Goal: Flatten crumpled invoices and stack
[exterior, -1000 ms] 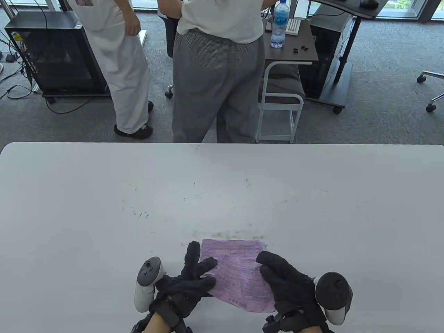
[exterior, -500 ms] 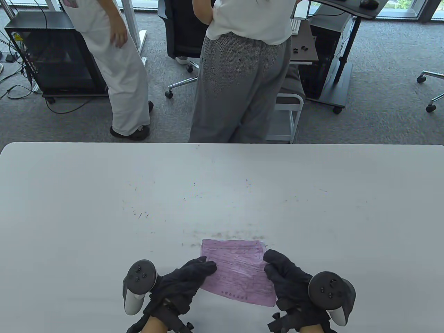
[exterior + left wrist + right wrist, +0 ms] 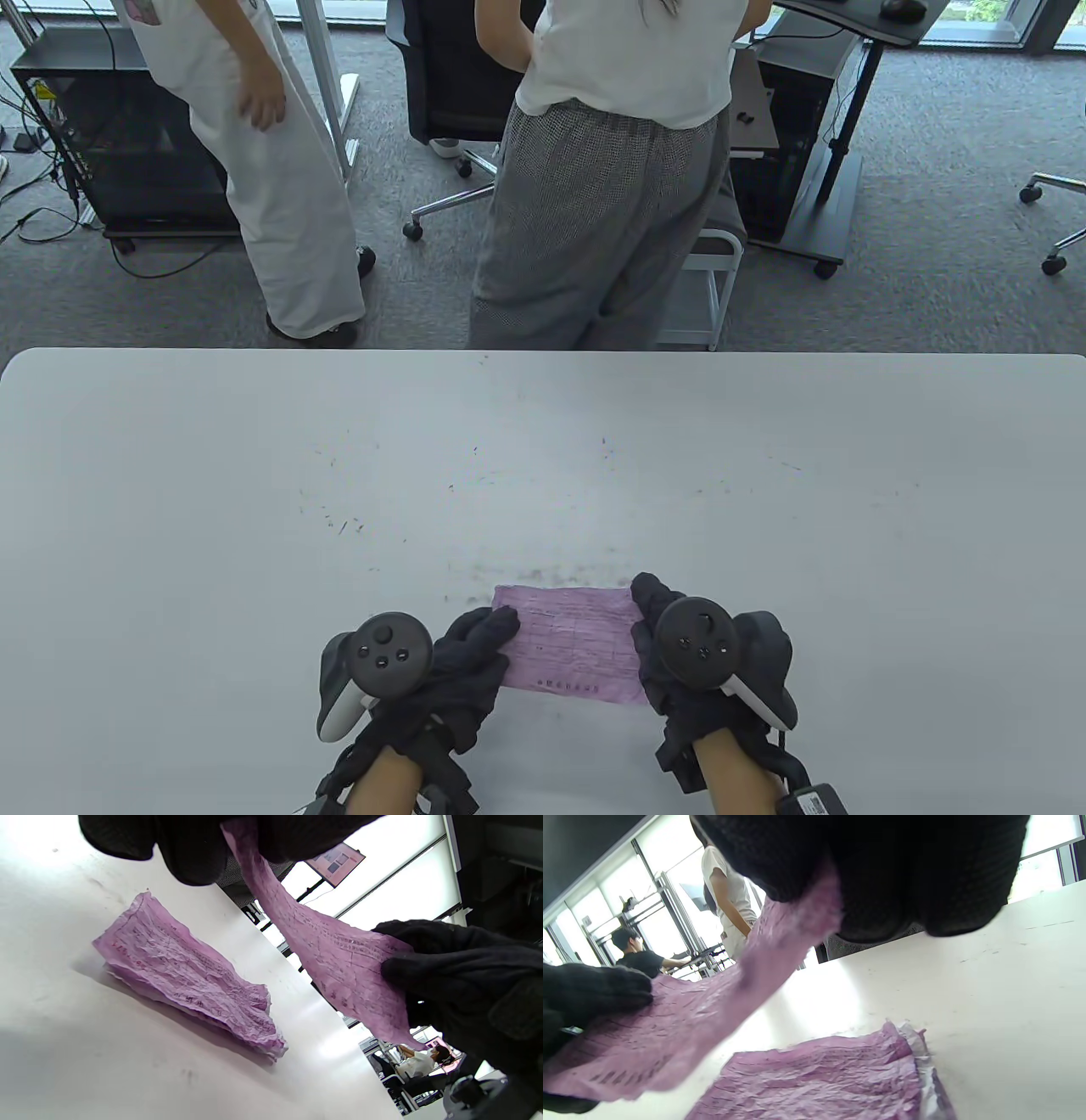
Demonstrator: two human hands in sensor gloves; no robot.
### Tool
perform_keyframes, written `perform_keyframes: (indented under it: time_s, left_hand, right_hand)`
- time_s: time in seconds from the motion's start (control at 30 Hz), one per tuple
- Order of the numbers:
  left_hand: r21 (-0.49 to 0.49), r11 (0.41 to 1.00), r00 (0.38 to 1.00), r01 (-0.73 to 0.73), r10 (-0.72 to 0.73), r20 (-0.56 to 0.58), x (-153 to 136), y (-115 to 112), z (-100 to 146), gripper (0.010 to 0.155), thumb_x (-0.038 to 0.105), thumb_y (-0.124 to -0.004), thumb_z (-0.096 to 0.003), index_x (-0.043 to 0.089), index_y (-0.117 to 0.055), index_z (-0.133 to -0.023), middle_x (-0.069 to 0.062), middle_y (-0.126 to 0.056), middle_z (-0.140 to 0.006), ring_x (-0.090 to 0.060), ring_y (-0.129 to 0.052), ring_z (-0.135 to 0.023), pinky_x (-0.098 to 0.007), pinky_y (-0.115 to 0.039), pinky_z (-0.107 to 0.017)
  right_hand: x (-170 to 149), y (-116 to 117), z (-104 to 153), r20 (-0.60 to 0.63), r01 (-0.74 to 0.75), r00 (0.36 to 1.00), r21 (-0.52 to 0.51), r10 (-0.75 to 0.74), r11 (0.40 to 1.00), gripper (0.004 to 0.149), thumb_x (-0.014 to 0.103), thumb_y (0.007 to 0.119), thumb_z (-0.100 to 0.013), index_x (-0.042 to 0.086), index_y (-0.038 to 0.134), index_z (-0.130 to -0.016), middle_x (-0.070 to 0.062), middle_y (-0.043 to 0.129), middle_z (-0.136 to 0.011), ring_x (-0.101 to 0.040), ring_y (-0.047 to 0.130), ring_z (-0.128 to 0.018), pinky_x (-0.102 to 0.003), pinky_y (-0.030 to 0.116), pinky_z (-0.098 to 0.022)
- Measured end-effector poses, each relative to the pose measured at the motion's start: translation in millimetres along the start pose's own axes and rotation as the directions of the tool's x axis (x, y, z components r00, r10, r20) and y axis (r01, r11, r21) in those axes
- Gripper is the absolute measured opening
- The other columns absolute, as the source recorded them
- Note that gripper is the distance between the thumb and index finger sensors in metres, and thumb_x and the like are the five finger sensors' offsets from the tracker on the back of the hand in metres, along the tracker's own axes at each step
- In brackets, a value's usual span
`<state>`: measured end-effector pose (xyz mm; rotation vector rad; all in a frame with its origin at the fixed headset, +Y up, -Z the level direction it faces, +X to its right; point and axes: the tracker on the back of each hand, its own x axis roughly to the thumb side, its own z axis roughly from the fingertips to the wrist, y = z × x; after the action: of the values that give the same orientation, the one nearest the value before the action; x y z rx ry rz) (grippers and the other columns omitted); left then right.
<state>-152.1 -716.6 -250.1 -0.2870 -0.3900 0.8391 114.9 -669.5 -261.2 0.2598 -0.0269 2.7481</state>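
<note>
Since the earlier frame I've lifted the pink invoice off the surface, my left hand and right hand each pinching a side edge.

Left wrist view: the sheet hangs taut, thin and limp, above the wrinkled stack.

Right wrist view: it sags over the stack. It looks feather-light and easy to tear, so I judge an edge pinch with gentle tension suits it best.
</note>
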Motion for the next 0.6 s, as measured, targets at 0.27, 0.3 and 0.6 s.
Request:
perform_keyframes:
  time_s: [0.27,0.3,0.6]
  left_hand:
    - [-0.053,0.966,0.965,0.254,-0.257,-0.044,-8,-12,-40,0.055,0.029,-0.068,-0.0607,0.006,-0.058,-0.109,-0.019,-0.045,-0.111,-0.051,-0.064,-0.093,-0.065,-0.061,-0.064]
    - [-0.06,0.963,0.962,0.263,-0.266,-0.058,-11,-14,-42,0.055,0.029,-0.069,-0.0606,0.006,-0.058,-0.109,-0.019,-0.045,-0.11,-0.052,-0.064,-0.093,-0.065,-0.06,-0.064]
    - [-0.136,0.911,0.908,0.388,-0.404,-0.116,-33,-36,-52,0.054,0.027,-0.069,-0.0602,0.005,-0.059,-0.109,-0.019,-0.044,-0.11,-0.057,-0.048,-0.096,-0.068,-0.051,-0.066]
  right_hand:
    - [-20,42,-43,-0.005,-0.122,0.992,0.034,0.122,0.992,0.054,0.018,0.081,-0.048,0.009,0.06,-0.097,-0.017,0.085,-0.078,-0.031,0.095,-0.056,-0.047,0.088,-0.039]
    - [-23,46,-46,-0.01,-0.105,0.994,0.052,0.106,0.993,0.054,0.018,0.081,-0.049,0.008,0.06,-0.097,-0.017,0.085,-0.078,-0.031,0.095,-0.056,-0.047,0.088,-0.04]
    - [-26,86,-64,0.014,-0.25,0.968,0.167,0.251,0.954,0.053,0.018,0.081,-0.049,0.009,0.06,-0.096,-0.016,0.086,-0.078,-0.031,0.095,-0.056,-0.047,0.088,-0.04]
